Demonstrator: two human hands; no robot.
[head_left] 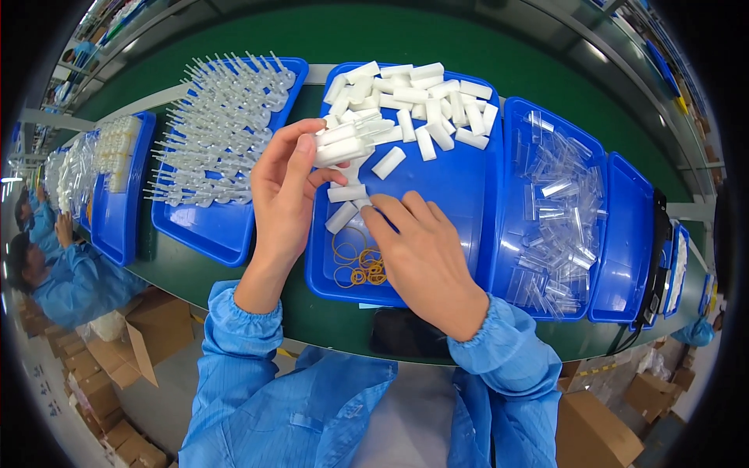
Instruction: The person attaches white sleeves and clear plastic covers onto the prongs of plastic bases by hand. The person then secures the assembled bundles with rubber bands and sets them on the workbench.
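Observation:
My left hand (287, 183) is closed round a bundle of several white cylinders (341, 144), held up over the middle blue tray (476, 226). Translucent pointed ends stick out from the bundle towards the right. Lower down, my right hand (421, 253) reaches into the same tray, its bent fingers closed at a loose white cylinder (360, 202); the thumb is hidden. Two more white cylinders (343, 212) lie beside those fingertips. A heap of white cylinders (413, 93) fills the tray's far end, and tan rubber bands (363, 269) lie near its front edge, left of my right hand.
On the left, a blue tray (211, 234) carries rows of translucent thin-stemmed pieces (226, 132). Clear plastic pieces (558, 210) fill a tray on the right, beside another blue tray (620, 242). A dark flat object (406, 334) sits at the near table edge. Co-workers (74, 273) sit far left.

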